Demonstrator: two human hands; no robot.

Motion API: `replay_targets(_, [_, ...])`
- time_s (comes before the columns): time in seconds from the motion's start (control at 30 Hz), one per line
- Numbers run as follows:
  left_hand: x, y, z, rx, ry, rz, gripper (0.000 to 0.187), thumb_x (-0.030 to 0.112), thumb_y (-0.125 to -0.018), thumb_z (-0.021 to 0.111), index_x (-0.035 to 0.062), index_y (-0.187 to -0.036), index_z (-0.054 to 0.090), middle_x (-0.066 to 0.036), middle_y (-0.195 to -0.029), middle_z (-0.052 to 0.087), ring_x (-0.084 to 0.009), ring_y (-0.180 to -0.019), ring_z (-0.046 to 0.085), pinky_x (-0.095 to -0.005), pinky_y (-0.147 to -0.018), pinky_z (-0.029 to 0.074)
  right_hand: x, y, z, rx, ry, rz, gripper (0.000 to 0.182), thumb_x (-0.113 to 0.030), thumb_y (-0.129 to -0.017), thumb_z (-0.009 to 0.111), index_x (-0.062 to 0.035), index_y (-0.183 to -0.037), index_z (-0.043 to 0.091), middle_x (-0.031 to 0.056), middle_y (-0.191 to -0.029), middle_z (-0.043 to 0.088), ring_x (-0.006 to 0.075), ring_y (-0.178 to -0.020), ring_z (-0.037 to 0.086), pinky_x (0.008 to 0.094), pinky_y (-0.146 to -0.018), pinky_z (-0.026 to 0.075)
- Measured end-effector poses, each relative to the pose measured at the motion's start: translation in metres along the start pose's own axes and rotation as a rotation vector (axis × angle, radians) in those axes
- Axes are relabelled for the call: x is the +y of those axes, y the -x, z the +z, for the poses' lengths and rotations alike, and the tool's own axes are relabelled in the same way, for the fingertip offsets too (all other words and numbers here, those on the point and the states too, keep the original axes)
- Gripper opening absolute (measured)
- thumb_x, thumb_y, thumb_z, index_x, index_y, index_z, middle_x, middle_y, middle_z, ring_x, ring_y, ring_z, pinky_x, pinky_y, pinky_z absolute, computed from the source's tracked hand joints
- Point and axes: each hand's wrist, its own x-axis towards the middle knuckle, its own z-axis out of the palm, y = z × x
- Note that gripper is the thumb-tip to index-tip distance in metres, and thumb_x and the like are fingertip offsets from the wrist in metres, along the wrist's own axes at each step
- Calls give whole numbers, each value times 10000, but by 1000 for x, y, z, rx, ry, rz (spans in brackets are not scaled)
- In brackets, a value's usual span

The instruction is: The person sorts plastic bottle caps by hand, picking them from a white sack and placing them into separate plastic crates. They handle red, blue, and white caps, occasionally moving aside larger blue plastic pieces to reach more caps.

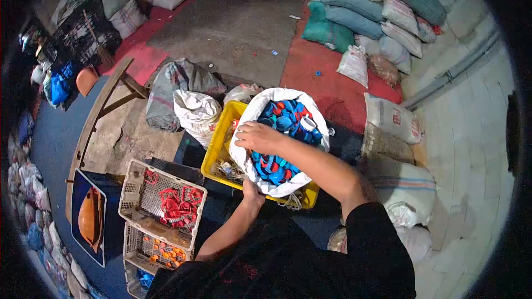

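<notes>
A white sack (pixel 321 113) stands in front of me, its rim rolled outward, filled with blue and red plastic caps (pixel 271 169) and a few white ones. My right hand (pixel 259 137) reaches across the caps and grips the sack's left rim, fingers bent over the cloth. Lower down, my left hand (pixel 252 195) holds the sack's near left side; its fingers are partly hidden. Beneath the sack is a yellow crate (pixel 208 158) with stringy pale scraps along its inner edge.
Stacked plastic crates (pixel 126 191) at the left hold red rings, orange caps and blue pieces. Beyond stand a small white sack (pixel 197 112) and a grey sack (pixel 166 97). Full sacks (pixel 354 3) line the right wall. A wooden frame (pixel 91 127) stands at the left.
</notes>
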Motion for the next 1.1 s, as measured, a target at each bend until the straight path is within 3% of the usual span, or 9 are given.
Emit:
replay_targets(0.1, [-1,-1,-10,-1,-64,-4,470,312,-1037,374,56,-1406,515,-133,-1377,612,-317,-1259,601,-512,-1094,471,15,-16,0,-102,25,-141,172,-169,-829,604,-139,-982,677,15,-1001,609,217,-1071,597,374,-920,462])
replay_targets(0.23, [6,22,-8,294,-244,156,256,174,-1008,428,76,-1197,572,-87,-1111,643,-233,-981,639,-389,-905,517,26,-38,15,-232,-76,-99,122,-162,-870,589,-146,-927,696,37,-958,639,240,-1020,630,431,-882,440])
replay_targets(0.43, [45,19,16,379,-421,763,268,16,-933,613,33,-1175,499,-87,-1085,538,-173,-911,576,-309,-855,480,38,-85,56,-694,-226,183,299,-203,-823,566,-67,-1015,750,167,-1061,743,349,-1017,705,524,-910,514])
replay_targets(0.57, [51,-4,13,419,-790,734,348,132,-906,753,-13,-1156,560,-84,-1036,614,-175,-951,582,-325,-900,472,35,-105,58,-859,-306,403,428,-256,-805,559,-55,-1130,753,174,-1174,724,334,-1100,694,474,-957,522])
replay_targets(0.67, [50,-6,7,370,-658,677,297,32,-920,703,-16,-1184,573,-75,-1018,671,-142,-913,633,-284,-808,508,40,-115,61,-885,-366,476,403,-249,-780,603,-59,-1099,759,190,-1184,714,340,-1107,685,448,-921,535])
replay_targets(0.77, [58,-8,-6,298,-505,560,264,-43,-924,653,-17,-1177,583,-72,-1004,690,-134,-857,655,-271,-741,526,63,-115,77,-721,-616,460,367,-196,-760,647,-40,-1080,737,212,-1153,709,364,-1097,672,456,-899,526])
replay_targets(0.8, [62,-12,-10,278,-468,511,260,-57,-923,644,-20,-1175,591,-75,-1001,697,-140,-843,663,-276,-732,531,60,-108,48,-473,-726,529,314,-156,-757,690,-27,-1043,705,213,-1102,690,382,-1063,653,457,-883,514])
replay_targets(0.97, [86,-9,-21,155,-191,134,229,-38,-903,626,82,-1098,639,7,-879,652,-107,-710,577,-237,-635,449,121,-36,20,300,-407,396,301,-195,-798,752,-53,-1055,687,168,-1070,649,381,-1013,630,458,-915,505])
replay_targets(1.1, [102,-13,-14,118,-286,43,218,-45,-884,642,101,-1044,667,2,-911,679,-129,-782,628,-256,-674,484,156,31,-17,86,-320,477,265,-186,-841,733,-57,-1071,702,142,-1073,669,358,-1025,636,457,-897,511])
